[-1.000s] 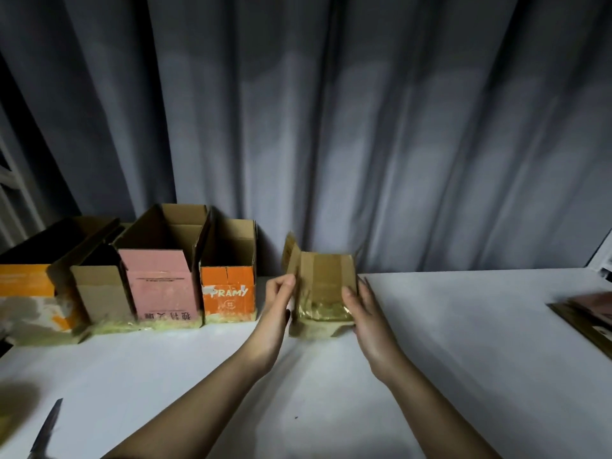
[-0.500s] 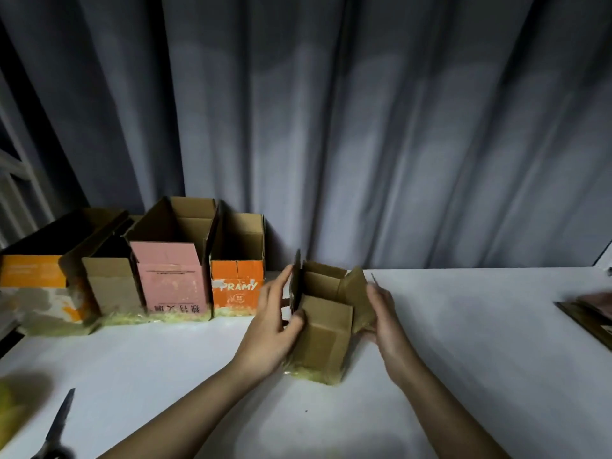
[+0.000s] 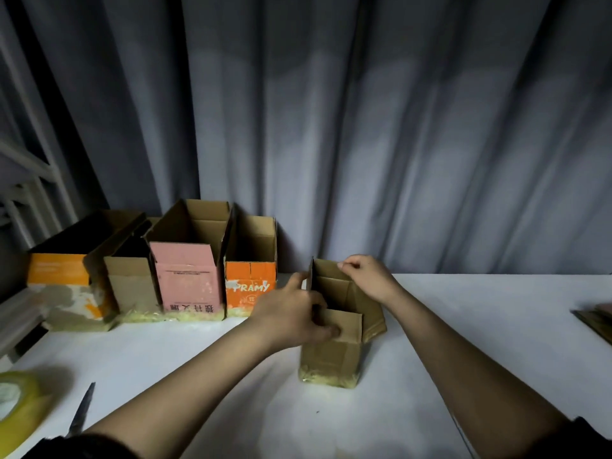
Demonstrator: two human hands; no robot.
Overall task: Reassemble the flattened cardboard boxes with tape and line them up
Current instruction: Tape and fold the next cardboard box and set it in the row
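A small brown cardboard box (image 3: 331,356) stands upright on the white table (image 3: 198,359), its top flaps open and yellowish tape along its bottom edge. My left hand (image 3: 291,313) grips its near flap, thumb on the outside and fingers over the edge. My right hand (image 3: 367,276) pinches the top of the far flap. To the left, several assembled open boxes stand in a row by the curtain: an orange PRAMY box (image 3: 250,286), a pink box (image 3: 187,279), a plain brown box (image 3: 130,286) and a large orange-and-white box (image 3: 63,286).
A roll of clear tape (image 3: 16,402) lies at the near left table edge, with scissors (image 3: 81,412) beside it. Flattened cardboard (image 3: 596,319) lies at the far right. A grey curtain (image 3: 364,127) hangs behind the table.
The small box was turned from tape-side-facing-me to upright and set on the table closer to me. My hands shifted from its sides to its top flaps.
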